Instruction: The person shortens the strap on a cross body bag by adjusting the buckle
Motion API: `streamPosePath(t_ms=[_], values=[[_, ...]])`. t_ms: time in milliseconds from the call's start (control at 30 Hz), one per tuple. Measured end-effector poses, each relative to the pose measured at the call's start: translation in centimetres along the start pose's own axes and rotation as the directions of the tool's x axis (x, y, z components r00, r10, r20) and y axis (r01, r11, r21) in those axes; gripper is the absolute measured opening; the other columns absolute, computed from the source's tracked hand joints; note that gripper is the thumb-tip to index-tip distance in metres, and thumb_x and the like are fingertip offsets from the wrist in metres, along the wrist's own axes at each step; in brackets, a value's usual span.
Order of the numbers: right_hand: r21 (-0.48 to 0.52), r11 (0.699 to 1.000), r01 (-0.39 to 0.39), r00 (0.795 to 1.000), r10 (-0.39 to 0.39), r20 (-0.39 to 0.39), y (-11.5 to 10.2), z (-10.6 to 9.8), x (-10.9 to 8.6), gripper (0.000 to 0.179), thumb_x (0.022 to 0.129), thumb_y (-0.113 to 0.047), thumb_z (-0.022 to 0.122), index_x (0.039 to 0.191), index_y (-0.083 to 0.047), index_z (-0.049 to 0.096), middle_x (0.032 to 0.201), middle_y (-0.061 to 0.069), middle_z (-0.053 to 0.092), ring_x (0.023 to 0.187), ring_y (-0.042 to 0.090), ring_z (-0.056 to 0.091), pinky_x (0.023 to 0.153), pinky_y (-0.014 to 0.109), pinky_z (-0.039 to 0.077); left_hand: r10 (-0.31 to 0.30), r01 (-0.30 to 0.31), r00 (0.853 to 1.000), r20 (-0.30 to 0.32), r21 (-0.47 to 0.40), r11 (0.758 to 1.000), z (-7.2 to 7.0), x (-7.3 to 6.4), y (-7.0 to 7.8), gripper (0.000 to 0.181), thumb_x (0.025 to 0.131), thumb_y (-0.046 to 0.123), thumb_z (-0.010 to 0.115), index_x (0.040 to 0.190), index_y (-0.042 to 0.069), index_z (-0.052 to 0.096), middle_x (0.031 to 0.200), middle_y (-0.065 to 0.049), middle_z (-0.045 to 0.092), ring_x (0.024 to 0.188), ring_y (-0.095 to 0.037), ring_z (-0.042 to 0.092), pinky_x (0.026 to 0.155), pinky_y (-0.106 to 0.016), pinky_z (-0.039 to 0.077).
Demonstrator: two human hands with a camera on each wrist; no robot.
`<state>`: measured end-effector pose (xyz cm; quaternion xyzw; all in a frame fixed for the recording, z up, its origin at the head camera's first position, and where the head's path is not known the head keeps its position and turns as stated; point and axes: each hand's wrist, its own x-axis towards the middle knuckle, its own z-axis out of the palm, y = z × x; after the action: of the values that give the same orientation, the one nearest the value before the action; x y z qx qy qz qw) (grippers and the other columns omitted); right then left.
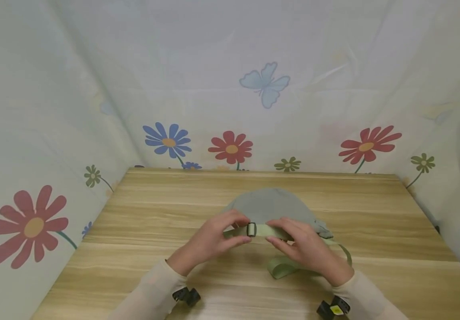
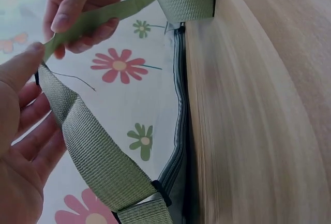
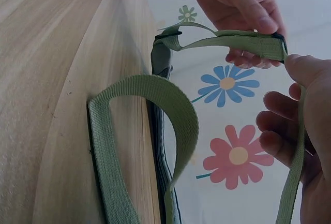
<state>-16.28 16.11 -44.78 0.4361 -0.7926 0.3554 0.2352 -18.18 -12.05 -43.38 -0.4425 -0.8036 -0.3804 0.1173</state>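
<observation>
A grey-green bag with a rounded outline and a zipper lies on the table. Its light green webbing strap is stretched between both hands, raised in front of the bag. My left hand pinches the strap beside a black slide buckle, thumb below and fingers above. A short way to the right, my right hand grips the same strap between thumb and fingers. The strap's slack forms a loop on the table, partly behind the right hand in the head view.
The wood-grain table meets a pale curtain printed with flowers and a butterfly at its back and sides. A black camera mount sits on each wrist, the left mount and the right mount.
</observation>
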Motion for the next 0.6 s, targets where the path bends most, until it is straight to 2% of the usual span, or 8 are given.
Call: streamPosePath(t_ms=[233,400,600], values=[[-0.003,1.000,-0.001,1.000,0.001,-0.004,-0.13,0.26,0.15,0.029,0.108,-0.028,0.069,0.127,-0.006,0.070,0.106,0.002,0.078,0.082,0.002,0.066,0.072,0.014,0.055,-0.027,0.026,0.999,-0.019,-0.024,0.999,0.03,-0.02,0.20,0.033,0.093,0.016,0.086,0.123,0.011,0.074,0.120,-0.001,0.074,0.107,-0.014,0.071,0.094,-0.032,0.063],[-0.002,1.000,0.012,1.000,-0.012,-0.010,-0.15,0.57,0.30,0.028,0.107,-0.025,0.071,0.127,-0.006,0.070,0.109,0.004,0.079,0.085,0.006,0.071,0.074,0.017,0.057,-0.075,0.072,0.996,-0.036,-0.078,0.994,0.05,0.05,0.52,0.033,0.092,0.016,0.088,0.122,0.011,0.075,0.118,0.001,0.073,0.105,-0.014,0.069,0.093,-0.029,0.062],[0.002,1.000,-0.002,1.000,0.002,0.003,-0.49,0.66,0.60,0.026,0.106,-0.021,0.073,0.127,-0.007,0.070,0.110,0.003,0.078,0.088,0.007,0.071,0.076,0.018,0.059,-0.071,0.066,0.997,-0.043,-0.117,0.991,-0.02,0.21,0.53,0.031,0.093,0.014,0.087,0.121,0.014,0.074,0.115,0.001,0.075,0.103,-0.015,0.068,0.090,-0.031,0.061]])
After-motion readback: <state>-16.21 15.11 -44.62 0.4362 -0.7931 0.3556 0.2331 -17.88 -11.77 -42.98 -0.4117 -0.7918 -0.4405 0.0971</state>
